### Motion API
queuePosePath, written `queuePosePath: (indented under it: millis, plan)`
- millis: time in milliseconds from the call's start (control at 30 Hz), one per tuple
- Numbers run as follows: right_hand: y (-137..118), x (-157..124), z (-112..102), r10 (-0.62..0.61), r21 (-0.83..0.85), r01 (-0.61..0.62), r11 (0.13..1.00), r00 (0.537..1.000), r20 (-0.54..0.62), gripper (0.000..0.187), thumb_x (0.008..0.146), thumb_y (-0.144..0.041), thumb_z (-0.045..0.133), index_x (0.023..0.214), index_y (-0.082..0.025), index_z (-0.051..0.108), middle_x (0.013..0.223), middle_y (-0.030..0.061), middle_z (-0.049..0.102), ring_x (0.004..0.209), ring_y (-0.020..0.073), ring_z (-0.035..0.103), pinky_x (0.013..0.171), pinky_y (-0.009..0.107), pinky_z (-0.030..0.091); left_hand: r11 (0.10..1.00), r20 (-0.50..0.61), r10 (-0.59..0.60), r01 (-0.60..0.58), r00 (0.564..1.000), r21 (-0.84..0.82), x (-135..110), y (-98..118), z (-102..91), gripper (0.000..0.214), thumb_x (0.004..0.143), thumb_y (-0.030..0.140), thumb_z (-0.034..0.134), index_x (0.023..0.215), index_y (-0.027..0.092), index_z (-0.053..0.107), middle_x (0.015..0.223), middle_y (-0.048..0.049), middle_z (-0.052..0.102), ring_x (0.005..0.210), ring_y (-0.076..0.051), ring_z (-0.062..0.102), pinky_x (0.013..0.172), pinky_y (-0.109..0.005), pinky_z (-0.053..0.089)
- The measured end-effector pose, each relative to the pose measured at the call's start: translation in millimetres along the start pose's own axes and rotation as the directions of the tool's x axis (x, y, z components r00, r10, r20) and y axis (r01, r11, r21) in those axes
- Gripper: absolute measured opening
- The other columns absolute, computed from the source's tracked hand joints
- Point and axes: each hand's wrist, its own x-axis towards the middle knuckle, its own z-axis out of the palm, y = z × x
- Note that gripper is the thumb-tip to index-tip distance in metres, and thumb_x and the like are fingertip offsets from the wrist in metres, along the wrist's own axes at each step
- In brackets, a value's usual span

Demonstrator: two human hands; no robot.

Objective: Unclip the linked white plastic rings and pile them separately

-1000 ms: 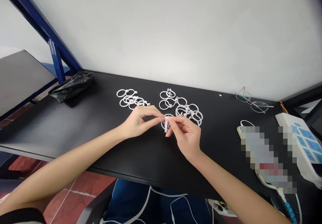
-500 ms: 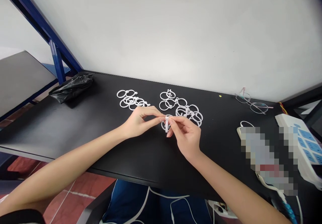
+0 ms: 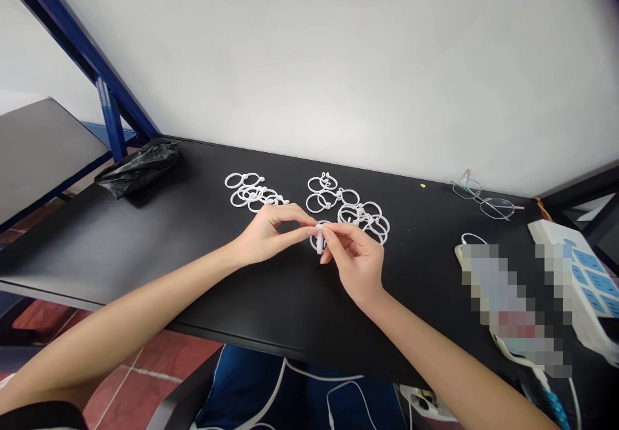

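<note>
Over the middle of the black table (image 3: 145, 249), my left hand (image 3: 269, 233) and my right hand (image 3: 355, 256) meet, both pinching one small white plastic ring (image 3: 319, 239) between fingertips. The ring stands on edge just above the tabletop. Behind my hands lies a loose pile of white rings (image 3: 351, 207). A smaller group of white rings (image 3: 251, 191) lies further left, just beyond my left hand.
A crumpled black plastic bag (image 3: 138, 166) lies at the far left by a blue metal frame (image 3: 104, 104). Wire-rimmed glasses (image 3: 483, 199) rest at the back right. A white and blue power strip (image 3: 580, 275) and cables sit at the right edge.
</note>
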Motion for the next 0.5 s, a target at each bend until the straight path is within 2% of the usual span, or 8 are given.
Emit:
queuePosePath:
  millis: [233,367,433,500]
  plan:
    - [2,0,0,-0.013,-0.023,0.014,1.000,0.999,0.034,0.012,0.090,-0.017,0.062,0.094,-0.022,0.072,0.079,-0.0016,0.067,0.050,0.0069,0.063,0.049,0.021,0.056,0.997,0.011,-0.067,0.066,0.998,0.043,1,8,0.2,0.013,0.089,0.027,0.067,0.085,0.015,0.070,0.078,-0.0031,0.066,0.074,-0.012,0.061,0.072,-0.026,0.051]
    - [3,0,-1,-0.015,-0.033,0.017,0.999,0.999,0.038,0.012,0.091,-0.018,0.062,0.095,-0.023,0.072,0.081,-0.0010,0.067,0.051,0.0076,0.064,0.050,0.022,0.055,0.996,0.028,-0.051,0.049,0.998,0.073,0,9,0.8,0.013,0.091,0.027,0.064,0.086,0.015,0.067,0.080,-0.0031,0.066,0.074,-0.012,0.060,0.071,-0.026,0.050]
    - [4,0,-1,-0.010,-0.039,0.011,0.999,0.999,0.032,0.011,0.091,-0.019,0.062,0.096,-0.023,0.071,0.082,-0.0001,0.067,0.052,0.0081,0.064,0.050,0.023,0.055,0.980,0.027,0.020,-0.025,0.999,0.200,1,7,-5.9,0.011,0.092,0.026,0.062,0.087,0.016,0.065,0.081,-0.0034,0.066,0.075,-0.013,0.060,0.072,-0.027,0.050]
    - [5,0,-2,-0.001,-0.047,0.002,0.999,1.000,0.027,0.010,0.091,-0.020,0.061,0.095,-0.022,0.071,0.085,0.0009,0.069,0.052,0.0082,0.063,0.050,0.023,0.054,0.883,0.015,0.158,-0.148,0.987,0.445,5,4,-19.7,0.009,0.092,0.023,0.061,0.087,0.016,0.063,0.083,-0.0040,0.067,0.079,-0.016,0.059,0.077,-0.031,0.048]
